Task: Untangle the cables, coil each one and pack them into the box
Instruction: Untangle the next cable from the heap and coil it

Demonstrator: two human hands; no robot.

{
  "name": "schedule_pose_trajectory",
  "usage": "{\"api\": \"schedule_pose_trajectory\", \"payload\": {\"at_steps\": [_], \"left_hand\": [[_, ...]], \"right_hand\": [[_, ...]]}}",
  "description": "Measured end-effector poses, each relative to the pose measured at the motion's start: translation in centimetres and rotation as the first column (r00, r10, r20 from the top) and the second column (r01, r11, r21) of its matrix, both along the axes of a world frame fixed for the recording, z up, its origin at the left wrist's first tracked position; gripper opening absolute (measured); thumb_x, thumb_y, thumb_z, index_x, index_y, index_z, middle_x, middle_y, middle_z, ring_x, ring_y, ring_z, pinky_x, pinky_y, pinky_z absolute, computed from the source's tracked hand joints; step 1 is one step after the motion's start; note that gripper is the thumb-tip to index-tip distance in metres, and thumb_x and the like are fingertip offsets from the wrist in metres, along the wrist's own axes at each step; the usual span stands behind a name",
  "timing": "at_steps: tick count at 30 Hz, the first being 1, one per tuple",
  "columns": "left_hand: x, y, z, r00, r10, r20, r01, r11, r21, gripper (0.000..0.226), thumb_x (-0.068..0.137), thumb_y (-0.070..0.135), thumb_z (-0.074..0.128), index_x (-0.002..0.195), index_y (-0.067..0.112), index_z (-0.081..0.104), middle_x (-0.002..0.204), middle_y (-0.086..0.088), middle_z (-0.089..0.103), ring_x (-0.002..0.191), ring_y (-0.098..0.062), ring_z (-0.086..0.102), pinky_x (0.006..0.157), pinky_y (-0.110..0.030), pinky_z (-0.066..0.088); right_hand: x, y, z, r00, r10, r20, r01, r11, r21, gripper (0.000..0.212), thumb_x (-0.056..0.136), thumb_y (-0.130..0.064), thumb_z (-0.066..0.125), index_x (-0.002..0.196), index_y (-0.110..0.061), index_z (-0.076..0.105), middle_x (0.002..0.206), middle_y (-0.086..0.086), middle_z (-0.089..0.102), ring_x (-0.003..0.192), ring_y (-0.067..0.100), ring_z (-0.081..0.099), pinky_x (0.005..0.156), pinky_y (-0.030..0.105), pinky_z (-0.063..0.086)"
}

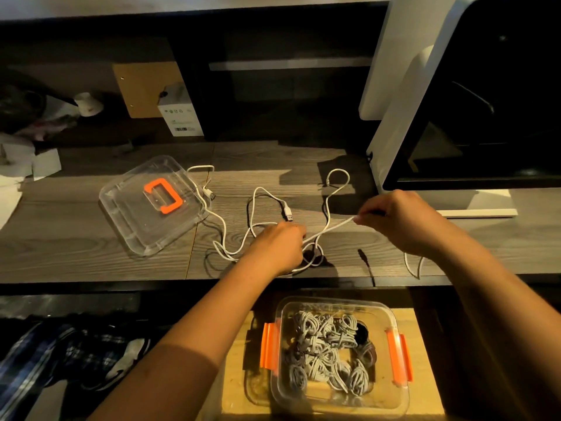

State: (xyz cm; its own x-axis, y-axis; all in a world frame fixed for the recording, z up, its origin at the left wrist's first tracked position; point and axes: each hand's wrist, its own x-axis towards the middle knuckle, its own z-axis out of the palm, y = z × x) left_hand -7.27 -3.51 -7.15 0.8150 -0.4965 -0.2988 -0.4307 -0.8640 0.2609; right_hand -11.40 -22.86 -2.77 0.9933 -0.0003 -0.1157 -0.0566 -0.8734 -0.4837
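Over on the left of the surface [91,247] lies the clear lid [154,205] with its orange handle, set aside flat so the box stays open for packing. Loose white loops [226,235] trail from beside it toward the middle, one USB plug [288,214] lying free. That free end is why I work here, since it can be fed back through.

My left hand [279,247] comes down on the knot [312,256] with its fingers curled. From this angle I can't see the fingertips, so I'd say it grips and pins the knot rather than just resting on it.

Below the front edge, between my forearms, sits the box [334,300] on a lower wooden shelf. It already holds many coiled cables [328,344], close enough to drop the next coil straight down.

One white cable [331,230] runs taut from the knot up to my right hand [400,220], which pinches it between thumb and fingertips and draws it away to open the knot. A black cable end [362,256] lies just beside the knot.

Past my right wrist another white length hangs over the front edge, so it could slip off. A big white machine [425,86] walls in the right side, so the open room for pulling lies back and leftward.
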Motion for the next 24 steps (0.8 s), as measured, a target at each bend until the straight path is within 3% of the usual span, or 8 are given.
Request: {"api": "schedule_pose_trajectory", "payload": {"at_steps": [2, 7, 11, 14, 17, 21, 23, 24], "left_hand": [[0.0, -0.3, 0.0, 1.0, -0.02, -0.017, 0.02, 1.0, -0.024, 0.036, 0.085, 0.0, 0.042, 0.115, 0.011, 0.058, 0.116, -0.012, 0.056, 0.103, -0.032, 0.054, 0.075, -0.032, 0.04], [-0.1, 0.0, -0.2, 0.998, -0.009, -0.056, 0.003, 0.995, -0.097, 0.04, 0.088, -0.002, 0.04, 0.121, 0.013, 0.056, 0.115, -0.012, 0.051, 0.103, -0.031, 0.052, 0.075, -0.032, 0.039], [-1.1, -0.3, -1.0, 0.958, 0.034, -0.286, -0.137, 0.928, -0.346, 0.038, 0.095, 0.004, 0.04, 0.129, 0.015, 0.053, 0.12, -0.006, 0.05, 0.099, -0.025, 0.055, 0.091, -0.035, 0.046], [-2.5, -1.0, -0.2, 0.797, -0.011, -0.604, -0.477, 0.601, -0.641, 0.042, 0.097, -0.002, 0.037, 0.137, 0.01, 0.042, 0.126, -0.003, 0.051, 0.117, -0.017, 0.051, 0.105, -0.032, 0.041], [-3.5, -1.6, 1.2, 0.726, -0.155, -0.669, -0.63, 0.24, -0.739, 0.041, 0.097, 0.001, 0.035, 0.131, 0.024, 0.044, 0.129, 0.011, 0.053, 0.131, -0.009, 0.04, 0.11, -0.027, 0.031], [-3.0, -2.9, 2.8, 0.816, -0.087, -0.571, -0.568, 0.056, -0.821, 0.031, 0.099, 0.011, 0.037, 0.111, 0.034, 0.056, 0.11, 0.01, 0.066, 0.112, -0.001, 0.055, 0.104, -0.031, 0.037], [-2.5, -3.6, 3.1, 0.84, 0.075, -0.538, -0.541, 0.018, -0.841, 0.03, 0.098, 0.006, 0.036, 0.101, 0.03, 0.055, 0.078, 0.008, 0.062, 0.077, -0.004, 0.06, 0.08, -0.028, 0.048], [-2.1, -3.7, 2.9, 0.863, 0.179, -0.472, -0.488, 0.06, -0.871, 0.03, 0.098, 0.006, 0.037, 0.096, 0.031, 0.054, 0.071, 0.009, 0.054, 0.065, -0.003, 0.052, 0.067, -0.025, 0.045]], "right_hand": [[-0.1, 0.1, -0.3, 0.998, -0.031, 0.061, 0.029, 0.999, 0.023, 0.018, 0.09, -0.029, 0.059, 0.096, -0.017, 0.071, 0.072, -0.008, 0.057, 0.067, 0.006, 0.051, 0.056, 0.02, 0.039], [-0.2, -0.3, -0.3, 0.981, -0.15, 0.122, 0.129, 0.978, 0.163, 0.019, 0.089, -0.029, 0.059, 0.097, -0.016, 0.072, 0.078, 0.002, 0.063, 0.077, 0.017, 0.058, 0.065, 0.032, 0.047], [0.0, -0.2, -0.4, 0.971, -0.196, 0.139, 0.159, 0.957, 0.242, 0.017, 0.09, -0.027, 0.059, 0.096, -0.017, 0.071, 0.077, -0.003, 0.062, 0.076, 0.01, 0.058, 0.064, 0.025, 0.046], [0.0, -0.1, -0.9, 0.942, -0.303, 0.141, 0.233, 0.898, 0.374, 0.016, 0.091, -0.024, 0.059, 0.093, -0.015, 0.071, 0.073, -0.003, 0.06, 0.069, 0.007, 0.053, 0.061, 0.025, 0.042], [-0.4, 0.7, -2.2, 0.935, -0.354, -0.006, 0.296, 0.773, 0.562, 0.019, 0.092, -0.025, 0.056, 0.082, -0.015, 0.07, 0.06, 0.002, 0.052, 0.055, 0.011, 0.042, 0.051, 0.024, 0.032], [-1.8, 4.0, -4.1, 0.954, -0.233, -0.187, 0.298, 0.745, 0.597, 0.034, 0.098, -0.03, 0.044, 0.08, -0.01, 0.065, 0.053, 0.0, 0.045, 0.048, 0.009, 0.038, 0.048, 0.024, 0.031], [-2.6, 5.7, -4.3, 0.971, -0.096, -0.219, 0.209, 0.781, 0.588, 0.036, 0.099, -0.031, 0.041, 0.085, -0.008, 0.065, 0.055, -0.003, 0.047, 0.045, 0.005, 0.041, 0.05, 0.024, 0.034], [-3.0, 6.4, -4.2, 0.979, -0.016, -0.202, 0.131, 0.809, 0.573, 0.032, 0.099, -0.028, 0.042, 0.088, -0.009, 0.065, 0.058, -0.005, 0.052, 0.048, 0.002, 0.046, 0.053, 0.022, 0.038]]}}
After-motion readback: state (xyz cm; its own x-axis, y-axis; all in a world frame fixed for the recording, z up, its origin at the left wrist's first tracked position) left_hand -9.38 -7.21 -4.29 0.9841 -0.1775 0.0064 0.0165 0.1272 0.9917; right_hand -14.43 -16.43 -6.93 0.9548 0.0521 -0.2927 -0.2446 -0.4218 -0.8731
